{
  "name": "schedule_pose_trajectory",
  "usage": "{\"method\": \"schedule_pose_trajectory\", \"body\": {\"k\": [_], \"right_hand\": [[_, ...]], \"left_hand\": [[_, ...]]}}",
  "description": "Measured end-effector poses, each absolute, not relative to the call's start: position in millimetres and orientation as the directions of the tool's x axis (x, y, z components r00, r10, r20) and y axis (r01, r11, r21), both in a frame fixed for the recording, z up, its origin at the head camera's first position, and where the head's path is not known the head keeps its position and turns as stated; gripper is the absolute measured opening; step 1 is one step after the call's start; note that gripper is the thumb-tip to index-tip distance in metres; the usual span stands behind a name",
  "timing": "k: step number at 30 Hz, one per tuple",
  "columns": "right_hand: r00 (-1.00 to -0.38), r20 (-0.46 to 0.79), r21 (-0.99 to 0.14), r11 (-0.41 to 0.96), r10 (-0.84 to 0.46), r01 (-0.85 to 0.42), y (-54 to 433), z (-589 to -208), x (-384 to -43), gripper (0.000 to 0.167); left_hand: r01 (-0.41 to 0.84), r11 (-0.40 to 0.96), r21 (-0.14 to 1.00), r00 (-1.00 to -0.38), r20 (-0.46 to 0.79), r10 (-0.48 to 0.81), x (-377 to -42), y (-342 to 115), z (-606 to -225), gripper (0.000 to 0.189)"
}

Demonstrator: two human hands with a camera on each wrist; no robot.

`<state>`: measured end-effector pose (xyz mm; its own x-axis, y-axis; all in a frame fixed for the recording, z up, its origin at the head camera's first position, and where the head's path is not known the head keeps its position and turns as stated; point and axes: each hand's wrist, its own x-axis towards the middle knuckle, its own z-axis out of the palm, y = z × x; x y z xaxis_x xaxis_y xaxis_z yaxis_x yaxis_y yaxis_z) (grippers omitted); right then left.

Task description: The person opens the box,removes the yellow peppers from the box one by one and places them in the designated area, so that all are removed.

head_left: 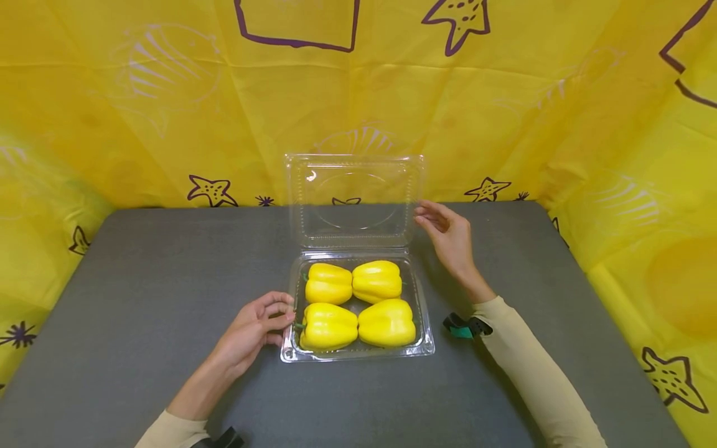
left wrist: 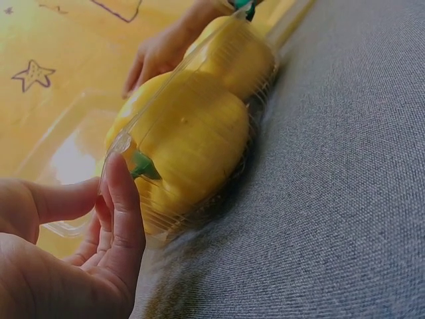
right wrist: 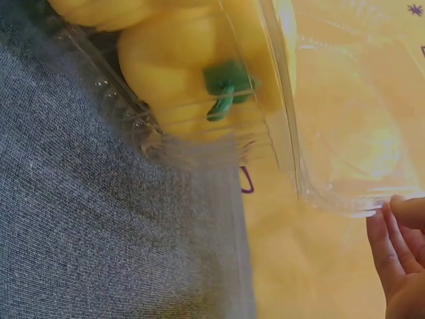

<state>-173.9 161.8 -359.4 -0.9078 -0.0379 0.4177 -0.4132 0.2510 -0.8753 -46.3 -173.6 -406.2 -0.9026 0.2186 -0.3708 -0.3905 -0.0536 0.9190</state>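
A clear plastic clamshell container (head_left: 358,356) sits on the table with its hinged lid (head_left: 355,241) raised at the back. Several yellow bell peppers (head_left: 329,326) with green stems lie in its base in two rows. At the base's left rim my left hand (head_left: 253,328) pinches the edge between thumb and fingers; the left wrist view shows this grip beside a pepper's green stem (left wrist: 145,166). My right hand (head_left: 450,239) holds the lid's right edge, its fingertips pinching the thin plastic rim in the right wrist view.
The grey table (head_left: 168,267) extends on both sides of the container. A yellow cloth (head_left: 386,93) with starfish and fish drawings hangs behind and at the sides. A black and green wrist strap (head_left: 463,326) is on the right wrist.
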Motion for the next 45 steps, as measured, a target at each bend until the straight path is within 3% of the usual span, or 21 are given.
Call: {"method": "schedule_pose_trajectory", "body": {"k": [14, 22, 31, 45], "right_hand": [[-0.95, 0.31, -0.925, 0.217, -0.044, -0.312, 176, -396, -202, 0.039], [-0.964, 0.253, -0.915, 0.304, -0.077, -0.264, 166, -370, -192, 0.034], [-0.975, 0.204, -0.899, 0.378, -0.084, -0.221, 164, -369, -192, 0.033], [-0.986, 0.095, -0.968, 0.22, -0.137, -0.124, 173, -405, -212, 0.037]], "left_hand": [[-0.391, -0.064, 0.918, -0.894, -0.362, 0.265, -44, -172, -410, 0.025], [-0.376, -0.085, 0.923, -0.891, -0.335, 0.305, -42, -171, -411, 0.021], [-0.373, -0.077, 0.924, -0.889, -0.333, 0.315, -41, -170, -410, 0.023], [-0.357, -0.086, 0.93, -0.899, -0.318, 0.302, -41, -171, -411, 0.029]]}}
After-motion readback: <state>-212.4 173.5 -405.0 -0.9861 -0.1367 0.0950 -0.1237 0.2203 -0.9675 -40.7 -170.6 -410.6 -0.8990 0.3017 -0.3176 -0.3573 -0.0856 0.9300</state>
